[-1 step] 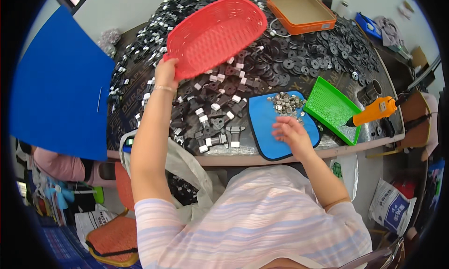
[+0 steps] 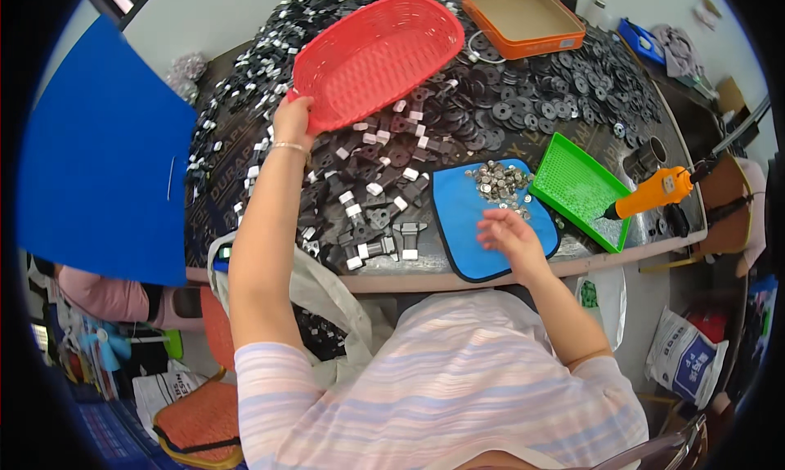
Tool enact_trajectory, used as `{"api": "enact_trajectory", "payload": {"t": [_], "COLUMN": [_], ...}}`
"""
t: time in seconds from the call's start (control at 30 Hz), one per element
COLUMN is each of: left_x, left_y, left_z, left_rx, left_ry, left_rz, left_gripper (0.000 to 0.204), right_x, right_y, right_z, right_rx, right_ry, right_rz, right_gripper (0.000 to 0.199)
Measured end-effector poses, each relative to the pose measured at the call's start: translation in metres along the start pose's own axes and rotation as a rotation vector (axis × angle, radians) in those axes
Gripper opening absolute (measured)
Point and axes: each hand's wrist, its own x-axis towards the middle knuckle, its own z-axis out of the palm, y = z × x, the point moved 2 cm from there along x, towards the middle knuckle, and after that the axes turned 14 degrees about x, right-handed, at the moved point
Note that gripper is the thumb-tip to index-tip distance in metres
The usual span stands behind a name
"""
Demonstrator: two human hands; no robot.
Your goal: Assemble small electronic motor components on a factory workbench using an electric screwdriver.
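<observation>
My left hand grips the near left rim of a red woven plastic basket. The basket is tilted toward me above the heaped black parts, and nothing lies in it. Over the blue cloth mat with dark edging hovers my right hand, palm turned inward, fingers loosely bent and holding nothing visible. Just beyond its fingertips, a pile of small round metal pieces rests on the mat. Beneath the basket are black plastic parts with white blocks, scattered toward the table's front.
Right of the mat lies a green perforated tray, with an orange electric screwdriver over its right end. Black discs cover the back right, near an orange box. A blue panel stands left; a whitish bag hangs below the table edge.
</observation>
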Motion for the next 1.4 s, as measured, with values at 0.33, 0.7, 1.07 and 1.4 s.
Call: {"api": "enact_trajectory", "payload": {"t": [0.33, 0.7, 1.07, 1.4], "left_x": [0.018, -0.05, -0.006, -0.026], "left_y": [-0.022, -0.063, -0.084, -0.046], "left_z": [0.051, 0.143, 0.139, 0.104], "left_rx": [0.894, 1.525, 1.499, 1.173], "left_ry": [0.381, -0.085, -0.03, 0.076], "left_rz": [0.804, 0.655, 0.541, 0.767], "left_gripper": [0.055, 0.076, 0.062, 0.051], "right_x": [-0.03, -0.029, -0.027, -0.026], "right_y": [0.026, 0.021, 0.017, 0.011], "right_z": [-0.002, -0.012, -0.023, -0.021], "right_rx": [-0.993, -0.811, -0.592, -0.524], "right_ry": [-0.11, -0.395, -0.575, -0.62], "right_rz": [-0.684, -0.712, -0.671, -0.546], "right_gripper": [0.016, 0.009, 0.008, 0.006]}}
